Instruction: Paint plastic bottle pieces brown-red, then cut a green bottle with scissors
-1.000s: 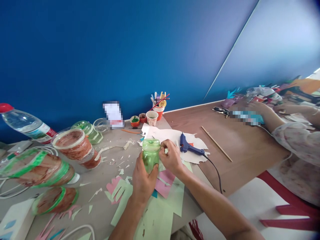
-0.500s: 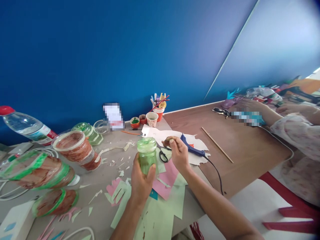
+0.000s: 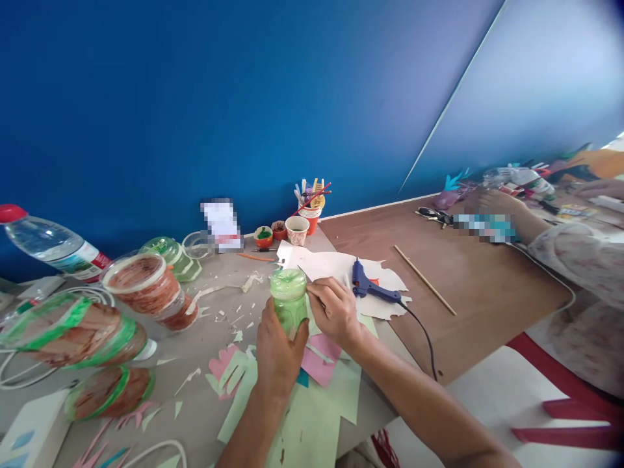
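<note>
My left hand [image 3: 279, 351] is wrapped around a small green-tinted clear plastic jar [image 3: 288, 300], holding it upright over paper scraps. My right hand [image 3: 335, 311] is closed in a pinch, its fingertips at the right side of the jar's neck. A thin dark pointed tip [image 3: 303, 272] shows just beside the jar's top; I cannot tell whether the right fingers hold it. Under the hands lie light green paper [image 3: 312, 416] and pink paper [image 3: 322, 367]. A blue glue gun [image 3: 373, 286] rests on torn white paper, right of my right hand.
Brown-and-green painted plastic containers [image 3: 88, 331] and a red-capped water bottle [image 3: 53, 244] stand left. Paint cups [image 3: 264, 237] and a cup of brushes [image 3: 312, 211] are by the wall. A wooden stick [image 3: 424, 279] lies right, near a co-worker's sleeve [image 3: 570, 260].
My right hand has moved left and down from beside the glue gun to the jar's neck. The black scissor handle seen beneath it before is now hidden. The jar has barely shifted.
</note>
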Available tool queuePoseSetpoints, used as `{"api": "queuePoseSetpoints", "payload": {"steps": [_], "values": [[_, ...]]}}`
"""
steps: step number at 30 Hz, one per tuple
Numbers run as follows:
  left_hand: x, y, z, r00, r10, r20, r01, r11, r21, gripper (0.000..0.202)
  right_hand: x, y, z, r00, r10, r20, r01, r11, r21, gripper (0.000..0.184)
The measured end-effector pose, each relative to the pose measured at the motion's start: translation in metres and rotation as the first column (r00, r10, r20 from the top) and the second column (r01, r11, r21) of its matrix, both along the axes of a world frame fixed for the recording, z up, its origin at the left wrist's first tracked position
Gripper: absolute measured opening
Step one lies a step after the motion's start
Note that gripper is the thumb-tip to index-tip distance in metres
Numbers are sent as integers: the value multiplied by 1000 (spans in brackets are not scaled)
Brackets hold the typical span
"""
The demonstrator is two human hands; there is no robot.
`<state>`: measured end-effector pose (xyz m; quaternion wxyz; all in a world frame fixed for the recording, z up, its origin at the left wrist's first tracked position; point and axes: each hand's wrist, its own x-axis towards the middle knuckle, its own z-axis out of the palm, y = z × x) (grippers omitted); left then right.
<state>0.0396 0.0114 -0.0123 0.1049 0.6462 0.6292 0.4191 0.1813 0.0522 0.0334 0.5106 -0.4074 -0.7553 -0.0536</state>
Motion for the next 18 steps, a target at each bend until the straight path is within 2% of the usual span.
{"api": "queuePoseSetpoints", "payload": {"steps": [4,7,10,13,18], "values": [[2,-3,-2,1000,-14,-13,15,996,85,65,1,2,0,999,-21,-39,19,999,-46,20],[7,-6,-3,998,-40,37,36,993,117,62,1,4,-1,989,-64,-134,44,988,-147,17],[12,-7,-1,992,-63,106,54,994,92,57,-1,5,-2,962,-141,-234,60,945,-323,13],[12,-7,1,981,-69,183,62,997,44,55,-4,6,-4,935,-179,-307,21,890,-455,10],[9,-4,2,957,-86,277,90,996,-2,53,-8,7,-8,895,-201,-399,-43,851,-524,8]]}}
